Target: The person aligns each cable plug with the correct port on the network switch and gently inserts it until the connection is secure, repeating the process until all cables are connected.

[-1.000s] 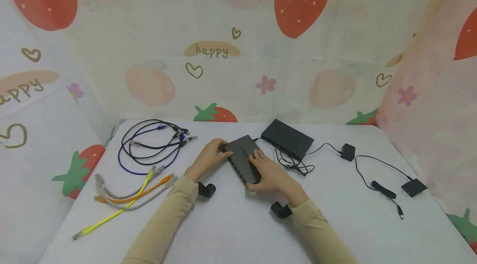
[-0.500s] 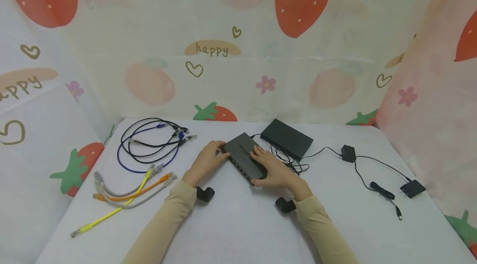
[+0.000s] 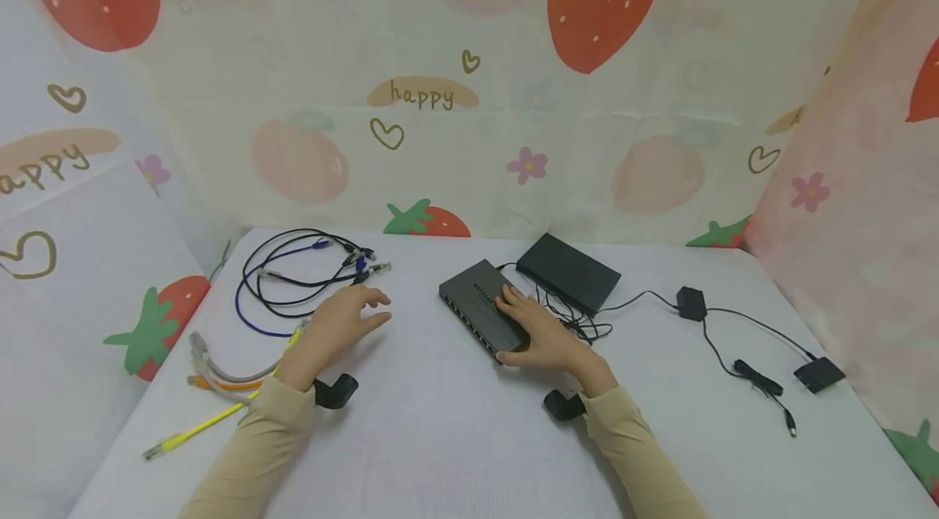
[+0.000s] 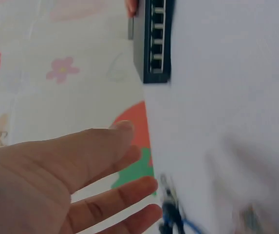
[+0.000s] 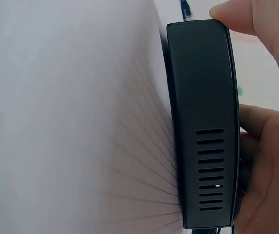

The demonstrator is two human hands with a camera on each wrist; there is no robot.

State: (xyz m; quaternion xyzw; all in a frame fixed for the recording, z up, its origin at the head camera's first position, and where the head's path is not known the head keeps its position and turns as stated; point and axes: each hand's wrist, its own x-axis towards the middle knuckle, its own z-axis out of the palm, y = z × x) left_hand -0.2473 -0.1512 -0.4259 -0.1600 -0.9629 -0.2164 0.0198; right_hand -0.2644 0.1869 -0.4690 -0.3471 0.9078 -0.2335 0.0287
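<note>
A black Netgear network switch [image 3: 473,303] lies at an angle mid-table, its row of ports facing front left. Over its near right part rests my right hand [image 3: 546,338], fingers spread on the top and thumb at the port-side edge. In the right wrist view, the switch's vented side [image 5: 200,87] is in front of the thumb and fingers. My left hand [image 3: 330,340] hovers left of the switch, fingers apart and holding nothing, near the black and blue network cables [image 3: 293,309]. In the left wrist view, the ported side [image 4: 157,48] is beyond the left hand's [image 4: 81,170] thumb.
A second black flat box [image 3: 568,273] lies behind, with a bundled black cord [image 3: 579,325] beside it. Two power adapters [image 3: 691,303] with leads are at right. Yellow [image 3: 209,424], orange and grey cables lie front left. Printed cloth [image 3: 455,160] walls the back and sides.
My left hand has let go of the switch's left corner and moved left towards the cables. The switch first turned slightly, then stayed put under the right hand.
</note>
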